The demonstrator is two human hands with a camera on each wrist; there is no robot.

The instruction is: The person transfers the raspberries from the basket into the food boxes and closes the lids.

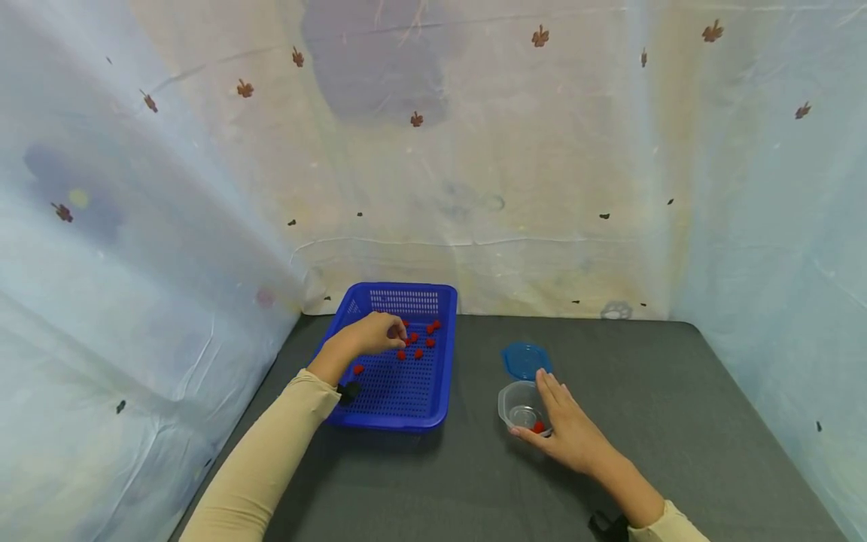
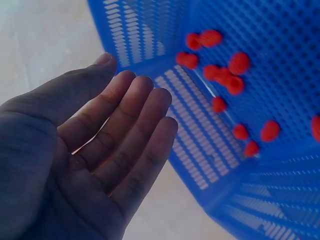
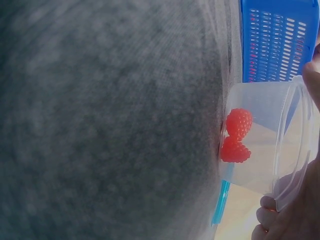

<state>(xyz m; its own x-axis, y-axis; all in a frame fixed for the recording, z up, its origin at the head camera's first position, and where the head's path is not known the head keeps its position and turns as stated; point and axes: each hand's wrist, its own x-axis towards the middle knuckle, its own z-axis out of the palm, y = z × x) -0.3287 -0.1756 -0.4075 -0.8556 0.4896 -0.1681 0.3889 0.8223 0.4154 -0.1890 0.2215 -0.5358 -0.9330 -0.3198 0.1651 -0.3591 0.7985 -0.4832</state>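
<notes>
My left hand [image 1: 371, 333] hovers over the blue plastic basket [image 1: 439, 410], near several red raspberries [image 1: 430, 342] scattered inside it. In the left wrist view the palm faces the camera, the fingers [image 2: 132, 150] are loosely bent, and nothing lies between them and the thumb. With thumb and fingers on opposite sides of its rim, my right hand [image 1: 576, 433] holds a clear plastic container [image 1: 508, 406] upright on the table. Two raspberries [image 3: 239, 124] rest at the bottom of that container, seen through its wall in the right wrist view.
A blue lid [image 1: 524, 360] lies flat just behind the container. The dark grey cloth [image 1: 677, 421] covers the table. Patterned light sheeting [image 1: 508, 173] hangs along the back and both sides, close behind the basket.
</notes>
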